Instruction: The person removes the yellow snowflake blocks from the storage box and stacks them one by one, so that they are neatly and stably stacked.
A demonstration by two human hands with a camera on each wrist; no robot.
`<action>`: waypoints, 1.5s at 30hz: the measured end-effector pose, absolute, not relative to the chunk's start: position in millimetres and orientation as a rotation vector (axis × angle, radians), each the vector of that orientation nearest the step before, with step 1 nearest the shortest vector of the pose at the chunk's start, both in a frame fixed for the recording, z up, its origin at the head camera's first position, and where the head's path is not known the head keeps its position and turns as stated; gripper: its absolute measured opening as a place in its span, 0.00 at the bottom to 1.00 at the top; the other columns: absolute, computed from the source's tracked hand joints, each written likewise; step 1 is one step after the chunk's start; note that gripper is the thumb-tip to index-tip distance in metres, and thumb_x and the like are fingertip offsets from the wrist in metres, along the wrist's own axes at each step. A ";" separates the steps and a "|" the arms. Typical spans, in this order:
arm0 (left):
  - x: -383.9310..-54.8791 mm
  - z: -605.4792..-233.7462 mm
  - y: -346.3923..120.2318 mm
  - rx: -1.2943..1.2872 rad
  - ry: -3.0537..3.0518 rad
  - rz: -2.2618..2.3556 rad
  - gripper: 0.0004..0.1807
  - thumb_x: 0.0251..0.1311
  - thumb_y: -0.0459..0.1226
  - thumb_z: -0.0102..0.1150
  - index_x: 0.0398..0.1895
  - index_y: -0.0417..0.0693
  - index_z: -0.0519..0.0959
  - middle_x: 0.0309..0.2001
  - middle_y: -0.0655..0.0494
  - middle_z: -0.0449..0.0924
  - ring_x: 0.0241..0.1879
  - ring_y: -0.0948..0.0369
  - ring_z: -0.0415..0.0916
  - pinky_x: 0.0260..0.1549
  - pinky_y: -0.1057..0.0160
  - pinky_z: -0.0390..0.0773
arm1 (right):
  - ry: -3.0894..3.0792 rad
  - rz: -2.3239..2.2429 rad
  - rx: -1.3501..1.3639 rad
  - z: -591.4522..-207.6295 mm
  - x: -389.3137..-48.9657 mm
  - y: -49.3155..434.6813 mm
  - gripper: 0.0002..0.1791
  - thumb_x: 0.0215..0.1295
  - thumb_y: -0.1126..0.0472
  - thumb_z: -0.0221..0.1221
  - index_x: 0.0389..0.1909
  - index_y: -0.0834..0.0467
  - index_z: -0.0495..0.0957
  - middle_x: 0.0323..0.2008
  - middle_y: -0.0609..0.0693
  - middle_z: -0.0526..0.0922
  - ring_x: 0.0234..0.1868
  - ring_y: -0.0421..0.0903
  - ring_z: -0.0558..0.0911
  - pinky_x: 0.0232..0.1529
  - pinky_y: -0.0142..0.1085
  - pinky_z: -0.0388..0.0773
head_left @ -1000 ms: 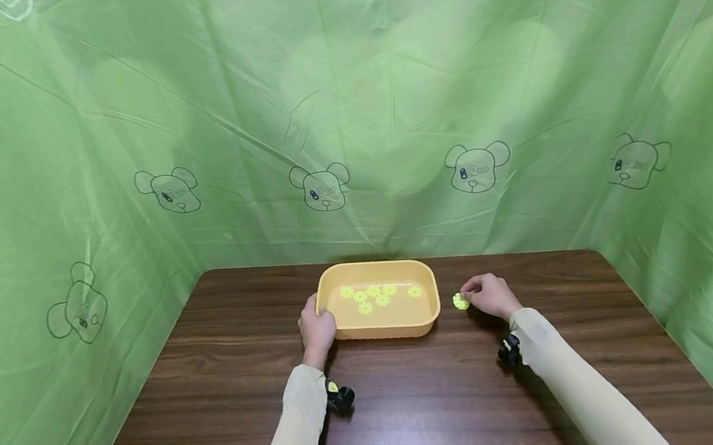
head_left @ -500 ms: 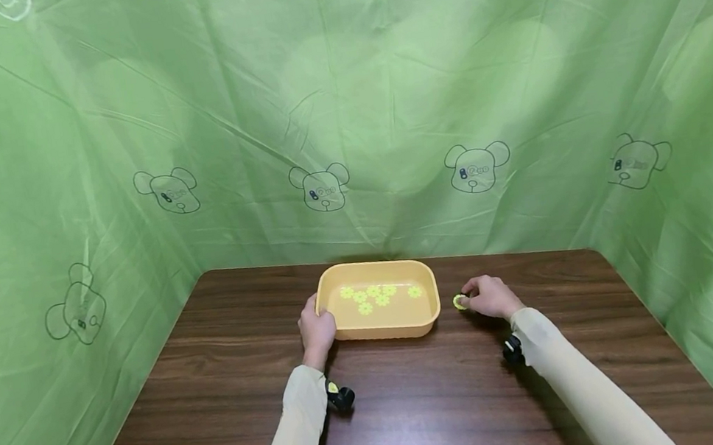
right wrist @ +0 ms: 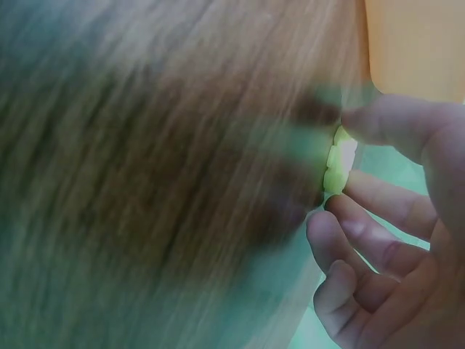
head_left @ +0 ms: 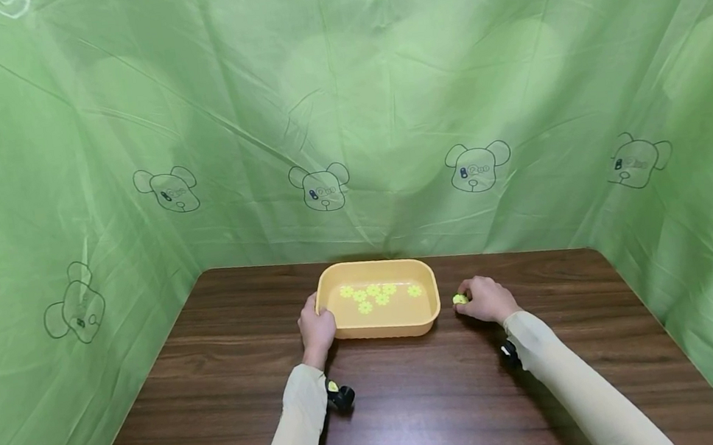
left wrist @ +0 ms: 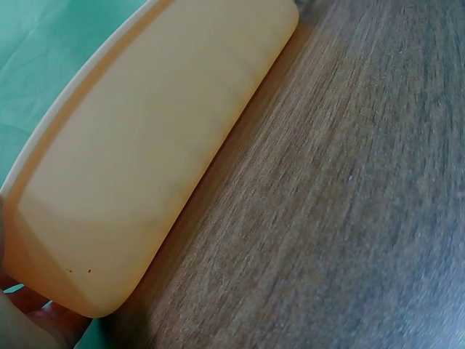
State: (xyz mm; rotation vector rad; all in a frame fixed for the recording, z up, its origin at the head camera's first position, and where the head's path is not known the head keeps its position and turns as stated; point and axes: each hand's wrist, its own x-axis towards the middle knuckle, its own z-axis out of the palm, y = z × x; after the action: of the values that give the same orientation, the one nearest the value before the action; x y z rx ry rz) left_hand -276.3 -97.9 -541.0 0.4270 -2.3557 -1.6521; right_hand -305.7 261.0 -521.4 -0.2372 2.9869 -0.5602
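Observation:
A pale orange plastic basin [head_left: 383, 329] stands near the table's back edge. My left hand [head_left: 318, 330] grips its left end, with the thumb over the rim. In the left wrist view the basin's long outer wall [left wrist: 145, 138] fills the upper left, and part of the hand [left wrist: 36, 323] shows in the corner. Just right of the basin, my right hand [head_left: 489, 299] pinches a yellow-green flower-shaped piece [head_left: 459, 299] by its edges. The right wrist view shows that piece [right wrist: 338, 163] almost edge-on between thumb and fingers, close over the table. Several similar flower-shaped pieces [head_left: 365, 307] lie inside the basin.
The dark wood-grain table [head_left: 406, 409] reaches back to a green curtain [head_left: 382, 100] printed with bear faces, which also hangs at both sides. Black wrist cameras sit under the left sleeve [head_left: 300, 415] and the right sleeve [head_left: 569, 374].
The flower-shaped piece in my right hand has turned from face-on to tilted, as the fingers shifted around it. The left hand and basin have stayed put.

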 end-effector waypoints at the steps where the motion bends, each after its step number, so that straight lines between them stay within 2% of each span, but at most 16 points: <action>1: -276.4 -541.1 -97.9 0.429 -2.355 -1.651 0.27 0.66 0.31 0.43 0.69 0.42 0.74 0.64 0.37 0.77 0.62 0.44 0.75 0.61 0.44 0.75 | 2.990 -0.556 -0.234 -521.2 -305.6 260.7 0.18 0.59 0.50 0.68 0.45 0.57 0.84 0.31 0.49 0.81 0.32 0.47 0.77 0.29 0.41 0.73; 9: -277.2 -540.3 -97.4 0.432 -2.358 -1.643 0.27 0.66 0.31 0.43 0.68 0.42 0.74 0.64 0.38 0.77 0.62 0.44 0.75 0.62 0.45 0.74 | 2.993 -0.550 -0.232 -520.5 -304.4 259.6 0.19 0.59 0.51 0.68 0.47 0.57 0.83 0.33 0.51 0.81 0.32 0.48 0.77 0.30 0.43 0.73; 19: -276.2 -541.6 -98.8 0.424 -2.350 -1.659 0.27 0.67 0.31 0.43 0.69 0.42 0.73 0.65 0.38 0.76 0.63 0.45 0.74 0.62 0.45 0.74 | 2.991 -0.560 -0.256 -523.0 -305.1 261.1 0.16 0.59 0.51 0.67 0.43 0.56 0.82 0.33 0.51 0.79 0.33 0.48 0.77 0.31 0.44 0.74; 28: -276.5 -543.1 -98.5 0.421 -2.352 -1.658 0.27 0.67 0.31 0.43 0.69 0.42 0.73 0.65 0.39 0.76 0.63 0.45 0.75 0.63 0.46 0.74 | 2.996 -0.568 -0.244 -521.9 -302.1 260.2 0.17 0.60 0.51 0.67 0.46 0.57 0.82 0.37 0.54 0.81 0.35 0.50 0.78 0.34 0.46 0.76; 45: -275.4 -541.9 -98.6 0.425 -2.348 -1.669 0.26 0.68 0.31 0.43 0.69 0.42 0.73 0.65 0.39 0.76 0.63 0.45 0.75 0.63 0.45 0.74 | 2.978 -0.563 -0.231 -522.4 -303.5 259.8 0.17 0.61 0.52 0.67 0.47 0.58 0.82 0.34 0.52 0.78 0.34 0.49 0.76 0.33 0.46 0.75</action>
State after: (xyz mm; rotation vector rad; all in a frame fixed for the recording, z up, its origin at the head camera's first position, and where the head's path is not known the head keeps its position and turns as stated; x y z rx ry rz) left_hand -275.4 -98.6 -541.9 0.4252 -2.3480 -1.6689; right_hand -303.5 259.8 -522.4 -0.2312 2.9781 -0.5633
